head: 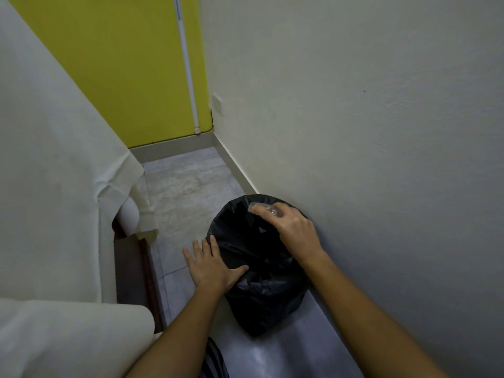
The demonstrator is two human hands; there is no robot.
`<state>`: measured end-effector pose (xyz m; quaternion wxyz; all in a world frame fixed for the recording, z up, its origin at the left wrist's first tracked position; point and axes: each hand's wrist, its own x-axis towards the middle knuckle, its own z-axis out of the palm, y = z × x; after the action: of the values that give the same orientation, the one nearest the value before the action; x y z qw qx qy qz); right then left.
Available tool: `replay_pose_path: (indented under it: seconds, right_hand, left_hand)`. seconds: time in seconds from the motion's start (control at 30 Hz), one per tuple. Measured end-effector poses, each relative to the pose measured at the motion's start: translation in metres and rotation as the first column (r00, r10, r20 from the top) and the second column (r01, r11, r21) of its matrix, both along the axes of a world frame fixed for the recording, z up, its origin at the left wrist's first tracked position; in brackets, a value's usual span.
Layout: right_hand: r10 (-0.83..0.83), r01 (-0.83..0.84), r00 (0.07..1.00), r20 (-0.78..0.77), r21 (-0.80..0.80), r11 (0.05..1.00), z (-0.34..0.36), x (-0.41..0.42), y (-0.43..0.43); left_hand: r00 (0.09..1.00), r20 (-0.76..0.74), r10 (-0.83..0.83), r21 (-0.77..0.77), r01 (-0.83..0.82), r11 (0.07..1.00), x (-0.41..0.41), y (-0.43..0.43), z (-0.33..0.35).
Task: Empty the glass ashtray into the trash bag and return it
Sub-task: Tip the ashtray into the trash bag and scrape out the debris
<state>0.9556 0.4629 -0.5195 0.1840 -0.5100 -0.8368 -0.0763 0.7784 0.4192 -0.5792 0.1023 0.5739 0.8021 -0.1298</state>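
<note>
A black trash bag [261, 282] stands on the floor against the right wall, its mouth open toward me. My right hand [293, 230] is over the far rim of the bag, shut on the glass ashtray [263, 208]; only a clear edge of the glass shows past my fingers, tilted over the opening. My left hand [211, 264] lies flat with fingers spread on the bag's left side, the thumb pressing the plastic. What is inside the bag is too dark to see.
A bed [54, 173] with cream sheets fills the left side, its dark wooden base [133, 274] by the floor. The white wall [368, 132] runs close on the right. A narrow tiled floor strip [188, 184] leads to a yellow wall [122, 64].
</note>
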Motion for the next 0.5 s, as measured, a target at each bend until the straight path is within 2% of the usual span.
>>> replay_pose_path:
  seconds: [0.13,0.23,0.3,0.4,0.5]
  right_hand:
    - [0.042,-0.052,0.986,0.160,0.057,0.997,0.004,0.000,0.005]
    - [0.026,-0.029,0.995,0.096,0.028,0.999,0.009,-0.001,0.004]
    - [0.068,-0.076,0.982,0.178,0.036,0.996,0.007,0.000,0.004]
    - [0.015,-0.019,0.995,0.096,0.038,0.999,0.013,-0.002,0.002]
    - [0.031,-0.041,0.981,0.189,0.054,0.998,0.012,-0.001,-0.001]
  left_hand:
    - [1.000,0.003,0.007,-0.001,-0.007,1.000,0.000,-0.002,0.000]
    - [1.000,-0.008,0.006,0.001,-0.006,1.000,0.000,-0.002,0.002]
    - [1.000,-0.007,0.001,-0.010,-0.001,1.000,0.002,-0.003,0.004]
    - [1.000,-0.012,-0.005,-0.024,0.005,1.000,0.001,-0.002,0.005]
    - [1.000,-0.010,-0.016,-0.034,0.016,0.999,0.001,-0.004,0.007]
